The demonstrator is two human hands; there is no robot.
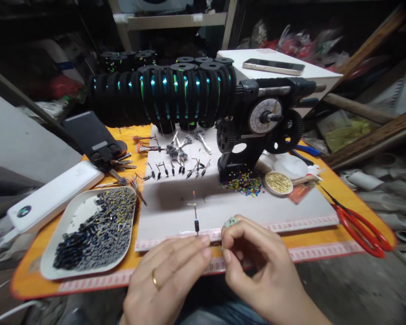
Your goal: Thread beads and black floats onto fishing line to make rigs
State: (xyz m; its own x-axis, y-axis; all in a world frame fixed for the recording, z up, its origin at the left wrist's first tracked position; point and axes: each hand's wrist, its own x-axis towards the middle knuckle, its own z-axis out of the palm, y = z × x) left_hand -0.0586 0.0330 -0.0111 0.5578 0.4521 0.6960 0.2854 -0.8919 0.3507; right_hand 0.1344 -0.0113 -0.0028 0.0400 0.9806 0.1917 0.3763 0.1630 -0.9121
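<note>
Left hand [169, 273]: fingers together, grip indeterminable. Right hand [257, 264]: thumb and forefinger narrowly spaced, contents indeterminable. 1 black-sleeved wire [196, 225], just beyond left hand, points lengthwise away, orange tip farthest. Dial [257, 118] beyond right hand: markings illegible.

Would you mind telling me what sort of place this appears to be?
It looks like a small workshop, perhaps in a storeroom: there is a geared machine with black rollers, a tray of tiny parts, and metal shelving behind.
</note>
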